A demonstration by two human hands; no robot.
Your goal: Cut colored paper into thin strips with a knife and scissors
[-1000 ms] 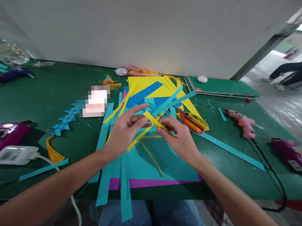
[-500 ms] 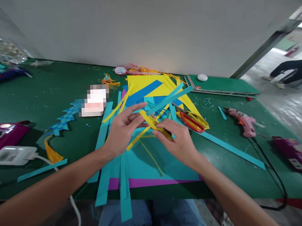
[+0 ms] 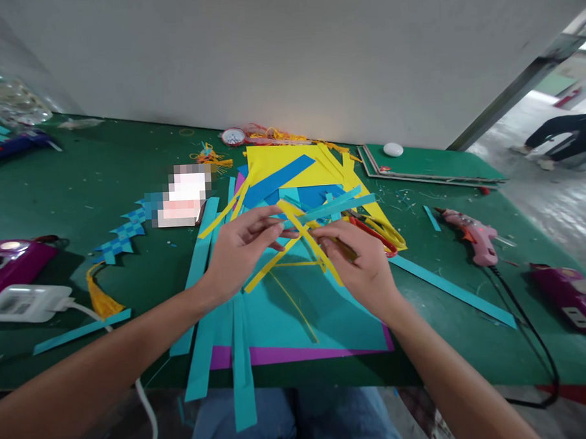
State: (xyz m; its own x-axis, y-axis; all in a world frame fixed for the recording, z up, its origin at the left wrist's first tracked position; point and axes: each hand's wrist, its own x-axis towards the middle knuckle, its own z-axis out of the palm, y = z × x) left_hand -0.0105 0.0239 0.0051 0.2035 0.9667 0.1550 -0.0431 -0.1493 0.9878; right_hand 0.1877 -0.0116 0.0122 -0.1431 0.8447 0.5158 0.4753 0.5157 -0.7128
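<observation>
My left hand [image 3: 243, 251] pinches the left end of a small woven bundle, where turquoise paper strips [image 3: 341, 206] cross yellow paper strips [image 3: 318, 249] above the sheets. My right hand [image 3: 357, 252] is closed at the right side of the bundle, thumb and fingertips by the yellow strip. A dark yellowish piece shows under its fingers; I cannot make out what it is. Scissors [image 3: 388, 244] with red and yellow handles lie just behind my right hand, partly hidden. Beneath both hands is a turquoise sheet [image 3: 288, 323] over a purple one [image 3: 226, 357].
Turquoise strips [image 3: 200, 353] overhang the front edge. Left are a woven blue fish-like piece [image 3: 123, 234] with a yellow tassel [image 3: 103, 296], a blurred-out phone-like item [image 3: 182, 197] and a white adapter [image 3: 27, 302]. A pink glue gun [image 3: 473, 234] lies right, its cord trailing forward.
My right hand has shifted slightly right. The turquoise strips have swung lower and flatter, and the yellow strip's free end now hangs down beside my right fingers.
</observation>
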